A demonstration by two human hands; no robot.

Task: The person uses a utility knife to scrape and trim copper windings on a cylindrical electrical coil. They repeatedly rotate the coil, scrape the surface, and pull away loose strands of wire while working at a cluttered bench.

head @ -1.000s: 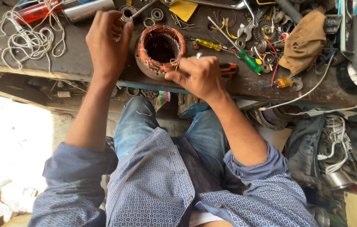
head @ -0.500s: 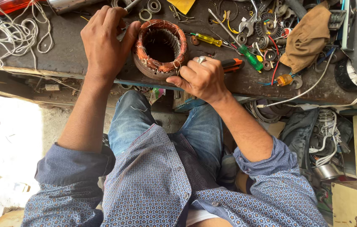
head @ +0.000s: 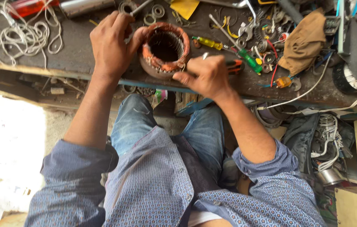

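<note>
Motor stator [head: 164, 50] sits on cluttered workbench [head: 73, 50] edge. Left hand [head: 112, 44] clamped on its side; right hand [head: 207, 75] fingers pinched together at rim, possibly on wire. Looks heavy, rigid; copper windings fragile, so grip outer iron shell.

I see my left hand [head: 113, 48] at nine o'clock of the stator [head: 164, 49] and my right hand [head: 205, 75] at its five o'clock. Bare bench [head: 75, 52] lies open further at nine o'clock, until the white cord [head: 21, 35] tangle. At twelve o'clock, washers [head: 154, 14] and a metal cylinder [head: 86, 6] block the way. At three o'clock, screwdrivers [head: 229, 48], loose parts and a brown cloth [head: 304, 42] crowd the surface. Toward six o'clock, off the bench edge, only my knees [head: 170, 126] sit below.
</note>
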